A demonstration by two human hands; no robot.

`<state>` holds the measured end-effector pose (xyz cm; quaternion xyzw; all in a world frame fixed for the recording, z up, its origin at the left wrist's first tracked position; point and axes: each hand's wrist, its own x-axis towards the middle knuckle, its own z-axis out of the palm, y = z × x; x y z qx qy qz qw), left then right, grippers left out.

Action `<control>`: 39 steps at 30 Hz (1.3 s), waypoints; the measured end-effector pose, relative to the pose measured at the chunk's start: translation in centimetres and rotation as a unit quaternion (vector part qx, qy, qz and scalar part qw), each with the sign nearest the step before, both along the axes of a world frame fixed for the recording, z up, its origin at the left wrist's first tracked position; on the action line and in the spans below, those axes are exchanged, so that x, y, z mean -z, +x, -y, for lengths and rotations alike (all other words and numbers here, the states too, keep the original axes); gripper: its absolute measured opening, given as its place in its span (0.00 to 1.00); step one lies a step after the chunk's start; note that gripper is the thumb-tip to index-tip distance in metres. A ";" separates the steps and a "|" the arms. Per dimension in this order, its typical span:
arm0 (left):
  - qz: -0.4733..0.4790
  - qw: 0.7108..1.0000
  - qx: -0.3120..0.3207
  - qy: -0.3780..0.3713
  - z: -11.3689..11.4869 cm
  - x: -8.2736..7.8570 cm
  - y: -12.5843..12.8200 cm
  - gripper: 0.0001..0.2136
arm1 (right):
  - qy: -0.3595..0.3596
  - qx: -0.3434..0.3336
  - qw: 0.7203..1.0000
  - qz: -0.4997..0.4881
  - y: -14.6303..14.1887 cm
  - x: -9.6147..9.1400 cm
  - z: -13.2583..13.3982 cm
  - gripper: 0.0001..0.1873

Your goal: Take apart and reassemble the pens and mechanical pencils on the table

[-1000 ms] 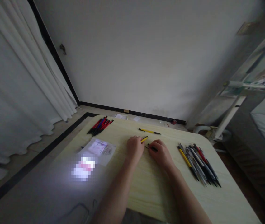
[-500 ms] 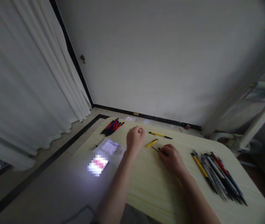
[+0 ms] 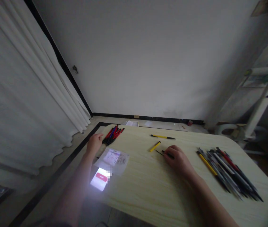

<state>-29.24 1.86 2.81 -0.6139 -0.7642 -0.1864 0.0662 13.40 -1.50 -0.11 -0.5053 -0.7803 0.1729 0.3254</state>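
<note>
My left hand (image 3: 94,142) is stretched out over the left edge of the pale wooden table (image 3: 157,192), its fingers loosely curled beside a bundle of red, blue and black pens (image 3: 113,135). It holds nothing that I can see. My right hand (image 3: 178,160) rests on the table middle, fingers pinched on a thin black pen part (image 3: 162,154). A short yellow pen barrel (image 3: 155,146) lies just left of that hand. A whole yellow pen (image 3: 162,137) lies farther back.
A heap of several pens (image 3: 228,171) lies at the table's right. A clear plastic bag (image 3: 113,158) and a lit phone (image 3: 100,179) lie near the left front edge. White curtains (image 3: 25,94) hang at the left, a wall stands behind.
My left hand let go of the yellow barrel and moved left across the table to the red and blue pen bundle. The right hand stayed on the black part.
</note>
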 end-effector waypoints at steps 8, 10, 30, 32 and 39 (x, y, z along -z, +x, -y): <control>0.019 0.997 0.037 -0.058 -1.0 0.6 0.1 0.14 | -0.007 0.002 1.000 -0.015 0.1 0.3 -0.3 0.08; 0.019 0.997 0.043 -0.055 -1.3 0.6 0.3 0.14 | -0.006 0.000 1.000 -0.015 0.1 0.4 -0.3 0.08; 0.004 0.993 0.062 -0.102 -1.9 0.6 0.0 0.13 | -0.006 0.001 1.000 -0.011 0.1 0.3 -0.2 0.09; 0.005 0.993 0.058 -0.101 -1.9 0.7 0.2 0.13 | -0.008 0.000 1.000 -0.010 0.1 0.3 -0.2 0.09; -0.004 0.993 0.061 -0.099 -2.2 0.5 0.4 0.10 | -0.007 0.002 1.000 -0.010 0.1 0.5 -0.3 0.09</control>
